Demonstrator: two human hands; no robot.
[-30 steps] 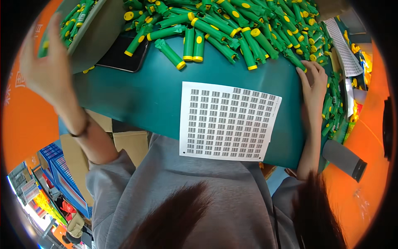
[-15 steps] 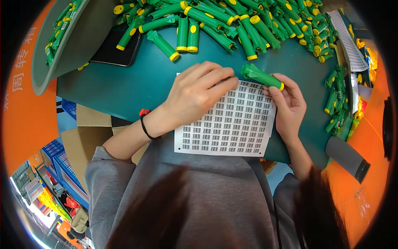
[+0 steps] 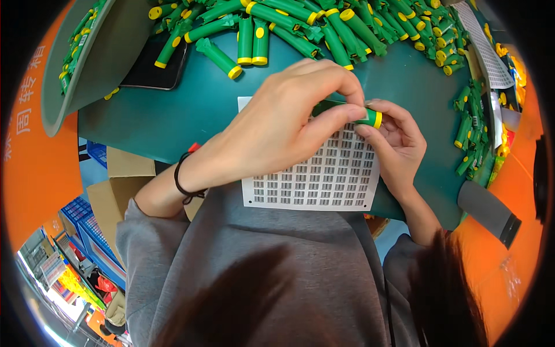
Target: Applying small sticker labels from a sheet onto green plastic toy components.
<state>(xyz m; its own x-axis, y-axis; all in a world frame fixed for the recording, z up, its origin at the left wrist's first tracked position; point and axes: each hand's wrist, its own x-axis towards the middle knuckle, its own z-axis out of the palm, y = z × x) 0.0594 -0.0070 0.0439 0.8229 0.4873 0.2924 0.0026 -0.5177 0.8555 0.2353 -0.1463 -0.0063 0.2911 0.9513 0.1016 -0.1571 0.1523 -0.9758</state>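
My right hand (image 3: 402, 136) pinches the yellow-capped end of a green tube (image 3: 362, 121) between thumb and fingers. Over the same tube, my left hand (image 3: 295, 110) is closed, its thumb tip pressing on the tube's side, where a small pale sticker partly shows. The tube's far end is mostly hidden behind the left hand. Beneath both hands lies a white sheet of small barcode stickers (image 3: 312, 194), its upper part covered by the left hand.
Many green tubes with yellow caps (image 3: 300, 17) are heaped at the far side of the green table (image 3: 139, 127). A grey-green bin (image 3: 115, 52) and a dark phone (image 3: 156, 72) are far left. More tubes (image 3: 471, 127) and a grey cylinder (image 3: 488, 214) lie right.
My left hand has moved right from the sticker sheet to the green tube and closed on it. My right hand has kept its pinch; the tube has shifted slightly left.
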